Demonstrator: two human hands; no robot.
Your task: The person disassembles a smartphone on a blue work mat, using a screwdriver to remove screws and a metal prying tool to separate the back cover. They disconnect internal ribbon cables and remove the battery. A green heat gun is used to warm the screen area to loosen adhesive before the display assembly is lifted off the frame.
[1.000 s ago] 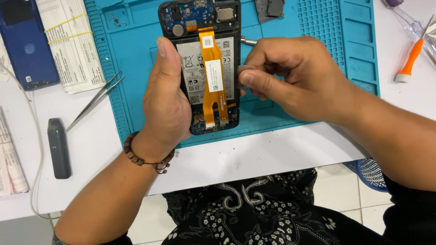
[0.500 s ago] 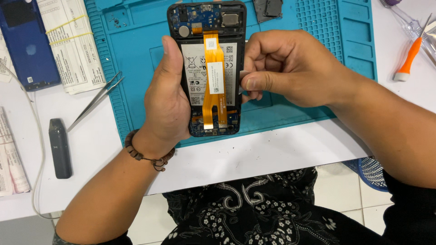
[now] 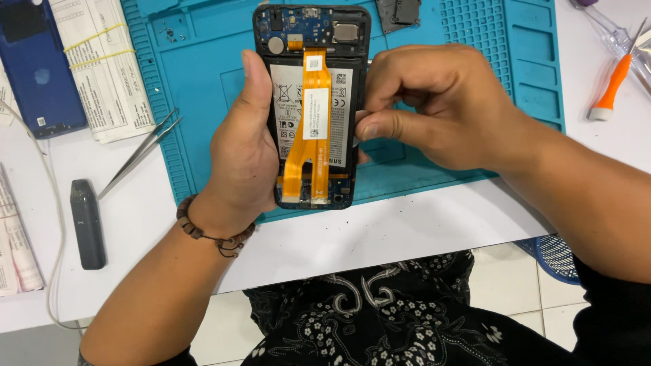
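Note:
An opened black phone (image 3: pixel 312 30) lies tilted over the teal work mat (image 3: pixel 203 74), with its back cover off. A battery (image 3: pixel 288 102) and a long orange flex cable (image 3: pixel 315 115) run down its middle. My left hand (image 3: pixel 241 156) grips the phone's left side, thumb up along the edge. My right hand (image 3: pixel 441 108) is pinched at the phone's right edge beside the battery. A thin metal tool tip (image 3: pixel 369 62) just shows above its fingers; the rest is hidden in the hand.
Tweezers (image 3: pixel 139 152) lie across the mat's left edge. A blue back cover (image 3: pixel 34 74) and banded papers (image 3: pixel 102 68) are at far left, a small black device (image 3: pixel 88 224) below them. An orange-handled screwdriver (image 3: pixel 610 88) lies at right, a dark part (image 3: pixel 397 13) at top.
The right hand has closed in from beside the phone to its right edge, thumb and forefinger now pinched against it. The phone has shifted slightly right in the left hand.

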